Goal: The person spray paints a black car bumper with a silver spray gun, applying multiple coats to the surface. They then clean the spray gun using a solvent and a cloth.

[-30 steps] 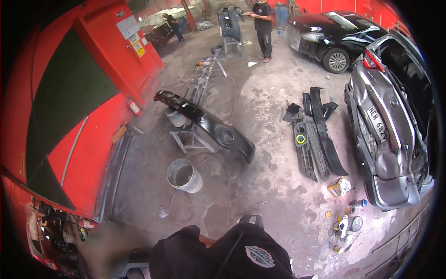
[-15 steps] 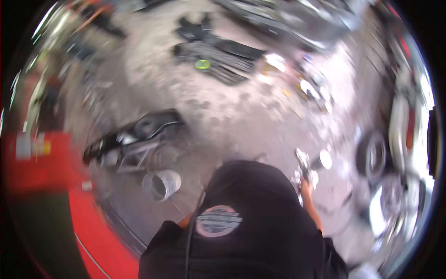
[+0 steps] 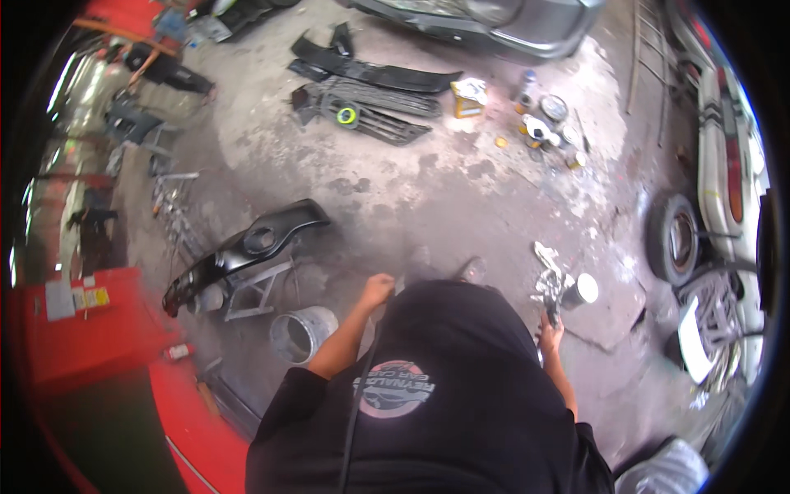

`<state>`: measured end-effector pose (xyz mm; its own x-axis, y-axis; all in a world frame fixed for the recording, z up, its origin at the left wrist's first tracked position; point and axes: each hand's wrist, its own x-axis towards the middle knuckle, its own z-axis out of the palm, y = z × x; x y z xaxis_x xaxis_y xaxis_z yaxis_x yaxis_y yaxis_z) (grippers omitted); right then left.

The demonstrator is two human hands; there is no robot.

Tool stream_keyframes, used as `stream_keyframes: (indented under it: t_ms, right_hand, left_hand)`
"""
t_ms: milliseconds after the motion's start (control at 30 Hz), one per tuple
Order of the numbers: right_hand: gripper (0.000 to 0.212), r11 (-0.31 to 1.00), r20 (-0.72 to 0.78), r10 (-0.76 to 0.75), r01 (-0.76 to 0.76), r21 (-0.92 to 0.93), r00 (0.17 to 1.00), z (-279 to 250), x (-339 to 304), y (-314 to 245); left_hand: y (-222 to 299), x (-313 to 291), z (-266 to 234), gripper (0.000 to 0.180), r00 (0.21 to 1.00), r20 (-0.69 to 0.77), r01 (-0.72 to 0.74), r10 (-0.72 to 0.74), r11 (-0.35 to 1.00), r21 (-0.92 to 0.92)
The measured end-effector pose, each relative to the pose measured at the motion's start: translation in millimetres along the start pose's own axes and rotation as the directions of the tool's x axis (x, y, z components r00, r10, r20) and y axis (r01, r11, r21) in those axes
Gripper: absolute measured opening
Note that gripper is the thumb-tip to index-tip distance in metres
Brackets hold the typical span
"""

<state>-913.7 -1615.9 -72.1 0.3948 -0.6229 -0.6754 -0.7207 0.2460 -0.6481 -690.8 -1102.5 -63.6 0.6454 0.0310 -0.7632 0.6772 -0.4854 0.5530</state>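
Head view: right hand [image 3: 550,336] wrapped around a paint-crusted spray gun [image 3: 550,288] by its grip at the person's right side – rigid, cup-heavy, likely slick, so best held at the handle – left hand [image 3: 377,290] loosely curled, seemingly empty.

The spray gun [image 3: 550,284] in the right hand [image 3: 550,336] looks like shiny bare metal, crusted with pale paint. The bumper [image 3: 247,251] near the left hand [image 3: 377,290] is glossy black plastic on a dull metal stand [image 3: 251,292], beside a matt grey bucket [image 3: 301,333]. The floor [image 3: 428,198] is rough, stained concrete.
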Motion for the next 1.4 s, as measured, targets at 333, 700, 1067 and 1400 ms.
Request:
stream_keyframes:
  t_ms: [333,700,1067,1400]
  right_hand:
    - [0.047,0.995,0.123,-0.073,0.08,-0.052,0.99,-39.1,140.1,147.9]
    - [0.052,0.985,0.11,-0.034,0.052,-0.163,0.993,15.4,109.6,-1.7]
    - [0.063,0.999,-0.027,-0.028,0.027,-0.036,0.999,69.1,80.0,-10.0]
    - [0.03,0.952,-0.774,-0.289,0.257,-0.167,0.564,-14.4,48.0,36.0]
  left_hand:
    - [-4.2,5.5,33.0,0.025,0.955,-0.11,-0.232,0.275,0.926,0.298]
    - [-43.3,5.5,51.5,0.029,0.939,-0.178,-0.225,0.295,0.915,0.334]
    - [-41.9,22.4,-13.3,0.028,0.953,-0.085,-0.282,0.289,0.955,0.086]
    - [41.2,118.0,32.6,0.028,0.952,0.295,-0.241,0.082,0.796,0.555]
